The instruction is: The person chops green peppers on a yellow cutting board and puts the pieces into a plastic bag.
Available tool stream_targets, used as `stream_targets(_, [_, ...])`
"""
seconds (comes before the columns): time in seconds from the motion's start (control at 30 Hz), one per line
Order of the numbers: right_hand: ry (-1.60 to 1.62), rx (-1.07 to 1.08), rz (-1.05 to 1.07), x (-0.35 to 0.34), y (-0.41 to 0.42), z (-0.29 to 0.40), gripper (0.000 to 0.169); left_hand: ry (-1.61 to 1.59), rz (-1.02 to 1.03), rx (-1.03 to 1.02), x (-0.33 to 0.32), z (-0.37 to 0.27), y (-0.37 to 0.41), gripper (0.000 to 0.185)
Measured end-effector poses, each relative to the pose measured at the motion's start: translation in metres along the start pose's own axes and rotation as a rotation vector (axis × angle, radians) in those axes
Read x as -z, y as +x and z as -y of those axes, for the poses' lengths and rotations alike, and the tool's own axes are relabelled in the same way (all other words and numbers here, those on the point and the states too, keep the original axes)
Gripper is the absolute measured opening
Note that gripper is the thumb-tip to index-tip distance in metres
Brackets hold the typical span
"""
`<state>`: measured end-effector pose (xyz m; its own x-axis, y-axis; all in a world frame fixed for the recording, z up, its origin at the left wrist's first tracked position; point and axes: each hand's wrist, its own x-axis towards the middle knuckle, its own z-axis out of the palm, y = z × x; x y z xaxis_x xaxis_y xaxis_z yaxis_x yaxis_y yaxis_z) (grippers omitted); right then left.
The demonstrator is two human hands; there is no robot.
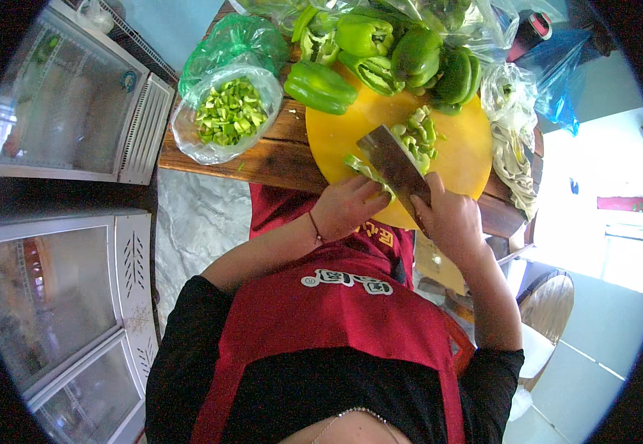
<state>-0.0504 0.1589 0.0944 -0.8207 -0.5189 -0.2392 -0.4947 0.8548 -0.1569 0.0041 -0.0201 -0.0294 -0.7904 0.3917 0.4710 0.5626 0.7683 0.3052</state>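
Note:
My right hand (454,216) grips a cleaver (390,155) by its handle, its broad blade slanting across a round yellow cutting board (332,133). My left hand (349,205) holds down a strip of green bell pepper (359,165) at the board's near edge, just left of the blade. Cut pepper pieces (422,136) lie on the blade's far side. At the back of the board, whole and opened green bell peppers (418,55) are heaped. One large pepper (320,87) rests at the board's left edge.
Left of the board, a clear plastic bag (188,141) holds diced pepper (231,111) on the wooden table (282,147). A green plastic bag (238,41) sits behind it. A crumpled cloth (510,166) lies at right. Glass-fronted white cabinets (133,244) stand at far left.

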Motion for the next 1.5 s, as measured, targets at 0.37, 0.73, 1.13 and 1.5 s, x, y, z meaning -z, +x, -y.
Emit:
stream_targets(0.37, [0.413,-0.344,-0.427,-0.02,-0.009,-0.066,0.034,0.129,0.128,-0.073,0.007,0.037,0.013,0.029])
stream_targets(0.73, [0.553,-0.413,-0.504,-0.044,-0.021,-0.085,0.031,0.083,0.041,-0.246,-0.01,0.033,0.059,0.021])
stream_targets(1.13, [0.562,-0.432,-0.448,-0.052,-0.016,-0.091,0.034,-0.005,0.294,-0.342,-0.008,0.047,0.081,0.068])
stream_targets(1.5, [0.516,-0.402,-0.49,-0.058,-0.015,-0.096,0.035,0.25,0.178,-0.262,-0.028,0.049,0.092,0.036])
